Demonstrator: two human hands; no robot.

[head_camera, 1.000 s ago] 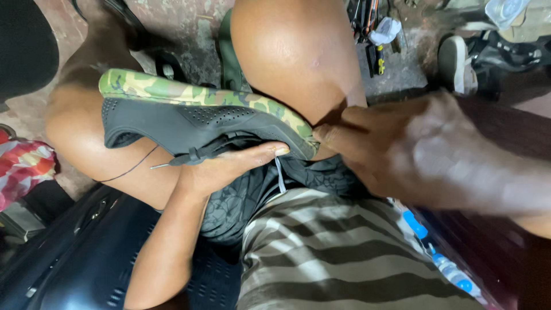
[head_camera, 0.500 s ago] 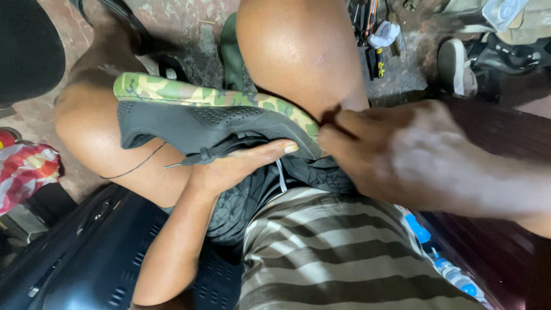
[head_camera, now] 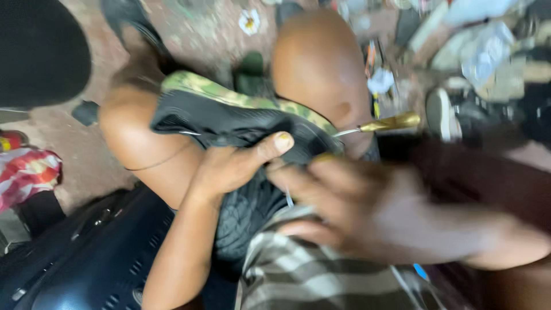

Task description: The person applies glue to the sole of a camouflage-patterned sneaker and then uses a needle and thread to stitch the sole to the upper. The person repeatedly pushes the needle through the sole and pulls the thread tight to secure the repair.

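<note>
A black mesh shoe (head_camera: 229,120) with a camouflage-patterned sole (head_camera: 201,86) lies across my bare knees. My left hand (head_camera: 229,169) grips it from below, with the thumb pressed on the upper. An awl with a brass-coloured handle (head_camera: 390,122) sticks out of the shoe's right end, and no hand is on it. My right hand (head_camera: 390,212) is blurred by motion, just right of the left thumb and below the awl. Its fingers are spread toward the shoe and I see nothing in them. A thin thread (head_camera: 155,166) hangs over my left knee.
A black hard case (head_camera: 86,258) lies at lower left beside a red patterned cloth (head_camera: 26,172). Another shoe (head_camera: 442,112) and blurred scattered tools and scraps (head_camera: 488,51) cover the floor at upper right. My striped shirt (head_camera: 321,275) fills the bottom centre.
My right hand has come off the shoe's right end and dropped lower and closer, and the brass-handled awl now shows stuck there. The left hand still grips the shoe. The view has shifted.
</note>
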